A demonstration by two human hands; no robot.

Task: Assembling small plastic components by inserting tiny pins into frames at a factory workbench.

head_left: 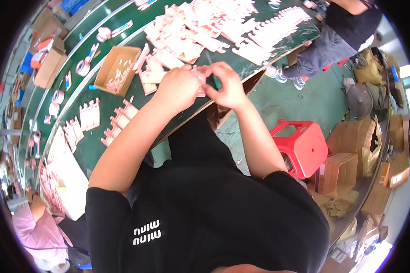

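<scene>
My left hand (pixel 180 88) is closed around a pale pink plastic piece (pixel 201 92) at the near edge of the green table (pixel 82 157). Fingers bent, my right hand (pixel 226 86) meets it at the same piece, most of which the fingers cover. A green handle (pixel 217 83) shows in the gap between my right thumb and forefinger; I cannot tell whether it is gripped or lies behind. Just beyond my hands spreads a heap of similar pink pieces (pixel 187 29). Left of them stands an open cardboard box (pixel 102 68) with small pale parts inside.
Several toothed pink pieces (pixel 90 114) lie left of my forearm, and a stacked row (pixel 278 32) at the far right. Beyond runs a green conveyor (pixel 123 16) with small items. A red stool (pixel 312 150) and cartons (pixel 337 175) stand right. People are at upper right and lower left.
</scene>
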